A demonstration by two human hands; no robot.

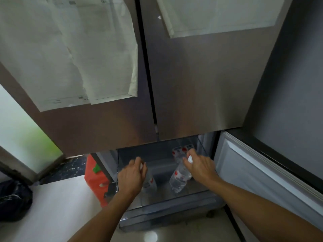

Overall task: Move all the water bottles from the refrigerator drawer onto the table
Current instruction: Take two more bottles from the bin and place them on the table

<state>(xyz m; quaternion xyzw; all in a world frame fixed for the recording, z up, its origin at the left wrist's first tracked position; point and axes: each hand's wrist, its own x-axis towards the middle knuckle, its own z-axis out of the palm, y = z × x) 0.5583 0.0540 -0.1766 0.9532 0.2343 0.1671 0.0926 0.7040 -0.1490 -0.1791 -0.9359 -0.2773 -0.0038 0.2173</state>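
Presently: left hand (133,174) fingers (138,161) curled on left bottle (151,185) cap; right hand (201,169) likewise on right bottle (180,179); both in refrigerator drawer (174,204); pale floor (183,231) below

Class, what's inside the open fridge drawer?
The left hand grips the left bottle, the right hand the right bottle; a rear bottle lies behind. Doors hide the drawer's back.

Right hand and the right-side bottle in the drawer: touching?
Touching. The head view shows the right hand pinching the white cap of the right bottle, no gap. The left hand likewise grips the left bottle.
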